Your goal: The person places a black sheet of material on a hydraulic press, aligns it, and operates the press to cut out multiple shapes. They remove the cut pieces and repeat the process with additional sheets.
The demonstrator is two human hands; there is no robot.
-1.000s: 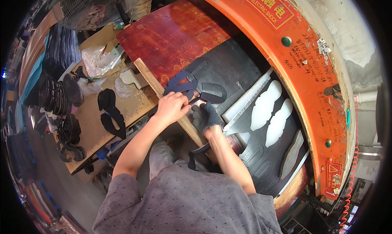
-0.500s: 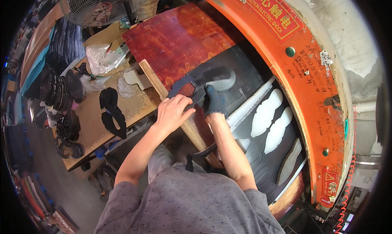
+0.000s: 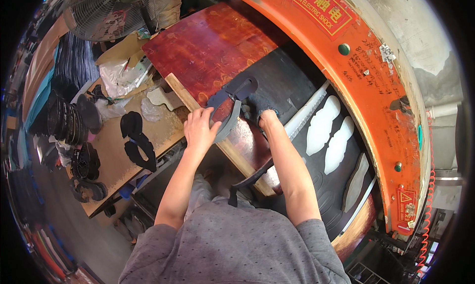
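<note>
A dark, sole-shaped sheet (image 3: 217, 100) with a large opening lies over the near edge of the black mat, and a grey curved strip (image 3: 230, 122) stands up along its near side. My bare left hand (image 3: 199, 130) is closed at the sheet's left end, its thumb against the strip. A dark glove covers my right hand (image 3: 262, 108), which is closed just right of the strip; its fingertips are hidden, so what it grips cannot be told. Two white sole-shaped pieces (image 3: 322, 125) and a grey sole-shaped piece (image 3: 355, 182) rest farther right on the mat.
An orange machine beam (image 3: 366, 76) arches along the right. A wooden bar (image 3: 183, 92) edges the red board (image 3: 198, 41). Black cut-out pieces (image 3: 139, 153) and clear plastic bags (image 3: 118, 78) lie on the left table, below a fan (image 3: 101, 14). A pale metal bar (image 3: 307, 113) crosses the mat.
The grey strip now stands apart from the sheet's opening, and the sheet's pale rounded far end no longer shows. Both hands are slightly lower on the wrist side. The whole view has shifted a little.
</note>
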